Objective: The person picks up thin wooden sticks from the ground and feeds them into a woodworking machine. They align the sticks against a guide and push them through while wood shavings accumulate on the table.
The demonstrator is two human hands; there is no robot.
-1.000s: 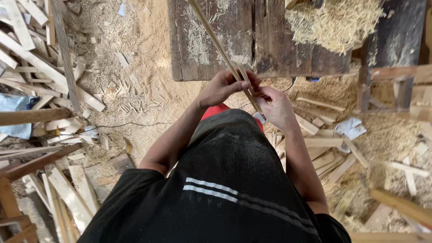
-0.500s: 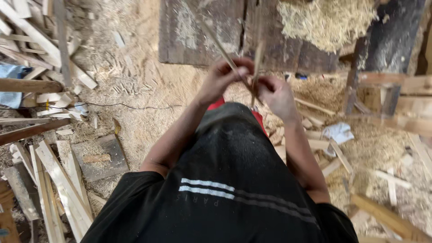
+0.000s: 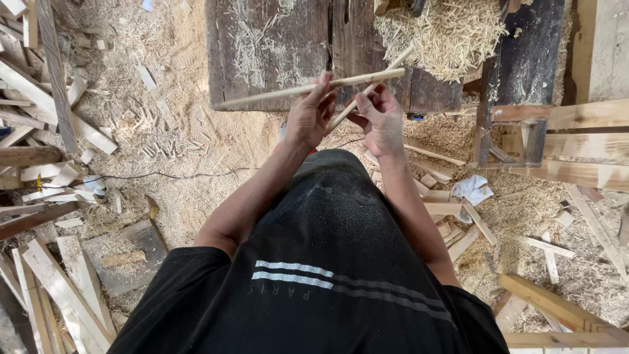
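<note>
My left hand [image 3: 309, 117] grips a thin pale wooden stick [image 3: 275, 94] that lies almost level, stretching from left of the hand to past the right hand. My right hand [image 3: 381, 120] holds a second thin stick [image 3: 386, 73] that slants up to the right and crosses under the first one. Both hands are close together in front of my chest, above a dark worn wooden bench [image 3: 275, 46]. My black shirt fills the lower middle of the view.
A heap of pale wood shavings [image 3: 445, 33] lies on the bench's right part. Scrap wooden slats [image 3: 46, 131] are piled at the left, offcuts and a white rag [image 3: 473, 190] at the right. Sawdust covers the ground, with a thin cable [image 3: 164, 174] across it.
The sticks were held together pointing up and to the left. Now they are separated, one turned almost level in the left hand, the other slanting right. The view has shifted slightly.
</note>
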